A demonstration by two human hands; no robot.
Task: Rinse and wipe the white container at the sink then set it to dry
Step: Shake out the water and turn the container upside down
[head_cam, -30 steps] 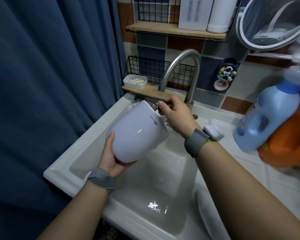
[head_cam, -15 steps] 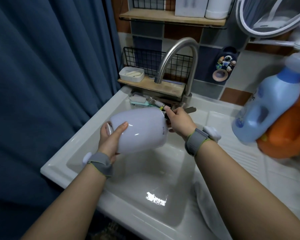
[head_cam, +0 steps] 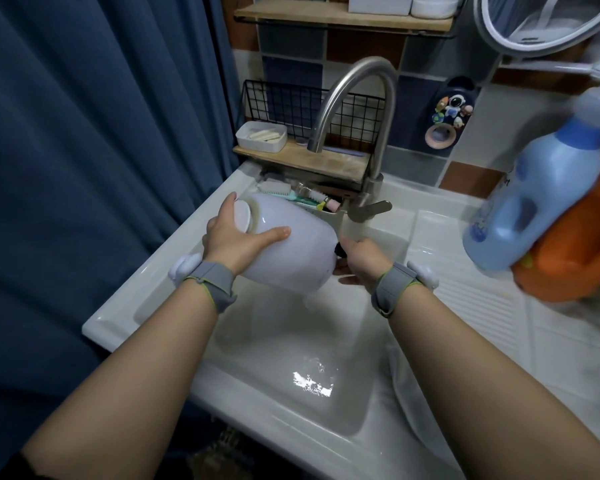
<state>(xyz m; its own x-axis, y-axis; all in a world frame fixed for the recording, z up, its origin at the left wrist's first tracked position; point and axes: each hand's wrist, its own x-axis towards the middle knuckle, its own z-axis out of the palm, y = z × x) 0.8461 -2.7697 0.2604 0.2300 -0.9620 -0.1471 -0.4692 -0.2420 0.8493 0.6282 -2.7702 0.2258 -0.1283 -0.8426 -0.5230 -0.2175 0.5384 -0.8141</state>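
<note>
The white container (head_cam: 291, 249) lies on its side over the white sink basin (head_cam: 291, 344), its base turned up to the left and its mouth to the right and down. My left hand (head_cam: 238, 240) grips its base end, thumb across the side. My right hand (head_cam: 359, 259) holds the rim at the mouth, fingers partly hidden behind the container. Water drips from the lower edge of the mouth into the basin.
A steel faucet (head_cam: 364, 109) arches over the basin's back. Behind it a wooden shelf (head_cam: 302, 159) carries a small white dish. Brushes (head_cam: 291, 197) lie under the shelf. A blue detergent bottle (head_cam: 541, 195) and an orange jug (head_cam: 579, 244) stand right. A blue curtain (head_cam: 90, 150) hangs left.
The container has tipped from mouth-up to lying sideways with its mouth lowered to the right. My left hand moved from under the base to over it. Water now spills out.
</note>
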